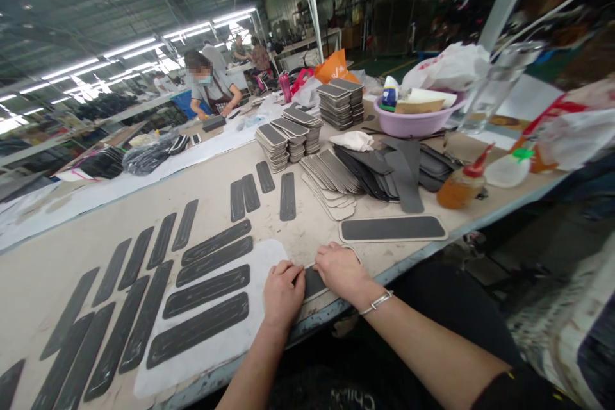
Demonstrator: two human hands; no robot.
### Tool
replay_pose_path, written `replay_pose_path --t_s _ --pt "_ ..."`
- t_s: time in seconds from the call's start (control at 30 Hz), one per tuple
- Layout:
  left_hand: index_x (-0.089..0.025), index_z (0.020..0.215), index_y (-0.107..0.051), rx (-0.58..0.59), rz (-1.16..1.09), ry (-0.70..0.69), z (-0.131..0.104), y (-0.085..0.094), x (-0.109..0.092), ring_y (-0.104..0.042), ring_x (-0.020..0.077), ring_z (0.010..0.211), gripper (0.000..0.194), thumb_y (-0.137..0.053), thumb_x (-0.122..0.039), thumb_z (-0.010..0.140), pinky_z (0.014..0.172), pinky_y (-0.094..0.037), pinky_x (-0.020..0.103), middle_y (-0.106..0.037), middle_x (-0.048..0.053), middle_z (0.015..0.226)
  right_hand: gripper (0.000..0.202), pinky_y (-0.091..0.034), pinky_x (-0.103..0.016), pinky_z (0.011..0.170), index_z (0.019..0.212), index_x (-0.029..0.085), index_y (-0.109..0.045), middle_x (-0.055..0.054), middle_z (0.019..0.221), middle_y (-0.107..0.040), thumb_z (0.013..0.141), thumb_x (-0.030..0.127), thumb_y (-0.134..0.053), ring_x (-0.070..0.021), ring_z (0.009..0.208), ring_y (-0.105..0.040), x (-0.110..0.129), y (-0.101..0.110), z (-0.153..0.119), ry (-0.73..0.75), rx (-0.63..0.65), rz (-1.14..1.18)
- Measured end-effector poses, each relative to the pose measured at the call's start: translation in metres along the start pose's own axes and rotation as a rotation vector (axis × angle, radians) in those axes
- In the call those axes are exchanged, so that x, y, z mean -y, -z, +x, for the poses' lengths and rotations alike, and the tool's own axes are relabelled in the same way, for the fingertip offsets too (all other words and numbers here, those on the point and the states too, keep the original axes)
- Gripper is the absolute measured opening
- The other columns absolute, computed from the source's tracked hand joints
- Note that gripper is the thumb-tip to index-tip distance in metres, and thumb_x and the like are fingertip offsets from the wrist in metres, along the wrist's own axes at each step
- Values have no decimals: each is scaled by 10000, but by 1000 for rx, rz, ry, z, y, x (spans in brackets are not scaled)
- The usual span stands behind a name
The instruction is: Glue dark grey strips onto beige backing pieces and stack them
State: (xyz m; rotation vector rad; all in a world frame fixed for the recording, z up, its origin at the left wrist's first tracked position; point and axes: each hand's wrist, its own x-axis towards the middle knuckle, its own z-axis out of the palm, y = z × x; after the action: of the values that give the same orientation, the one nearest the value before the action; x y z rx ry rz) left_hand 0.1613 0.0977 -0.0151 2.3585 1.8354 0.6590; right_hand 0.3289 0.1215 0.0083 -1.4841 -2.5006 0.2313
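Here, left hand (284,291) and right hand (342,271) both grip one dark panel (314,283) at the surface's (216,173) near edge. Four short strips (287,196) beyond. One purple basin (416,123), with loose dark pieces (406,173) blocking the way; one amber bottle (461,186) alongside them.

The dark grey strip (314,282), pale-bordered, lay along the near edge of the worktop (206,179), partly exposed between left hand (284,293) and right hand (340,270), its full outline obscured.
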Motion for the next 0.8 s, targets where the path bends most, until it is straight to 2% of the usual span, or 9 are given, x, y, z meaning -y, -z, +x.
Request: replay_pose_path --t_s 0.27,0.4,0.5,0.67,0.8 --pt "-197 792 -669 -44 -47 -13 -1 -4 1 -536 175 803 164 -512 -226 828 794 -451 351 -586 42 839 219 -411 -294 710 780 172 -646 -71 843 -614 867 259 -464 -210 858 -518 -2 -1 1 19 -5 10" --pt "-202 887 -671 -64 -76 -8 -4 -6 5 -550 189 837 165 -524 -241 824 794 -474 362 -590 53 873 171 -426 -284 764 814 183 -630 -47 865 -610 864 281 -499 -183 856 -533 -10 -3 -6 19 -34 99" --pt "-176 980 -645 -87 -111 -5 -6 -3 8 -563 196 889 205 -526 -232 822 821 -490 360 -595 75 942 141 -433 -274 819 945 181 -607 -45 934 -614 863 238 -508 -167 900 -543 -16 -4 -12 -3 -98 173" --pt "-153 1031 -618 -51 -74 -149 -21 8 3 -537 217 1017 233 -501 -199 835 905 -470 394 -588 102 1081 347 -347 -349 1001 1222 137 -485 -110 1195 -548 888 225 -444 -205 1157 -446 -9 -3 -27 60 -200 172" --pt "-159 1124 -573 31 -28 -263 -43 13 -1 -466 249 1122 308 -478 -144 831 940 -450 431 -563 101 1157 522 -242 -400 1077 1334 128 -373 -107 1348 -425 890 397 -426 -229 1277 -310 13 -8 -43 197 -130 193"
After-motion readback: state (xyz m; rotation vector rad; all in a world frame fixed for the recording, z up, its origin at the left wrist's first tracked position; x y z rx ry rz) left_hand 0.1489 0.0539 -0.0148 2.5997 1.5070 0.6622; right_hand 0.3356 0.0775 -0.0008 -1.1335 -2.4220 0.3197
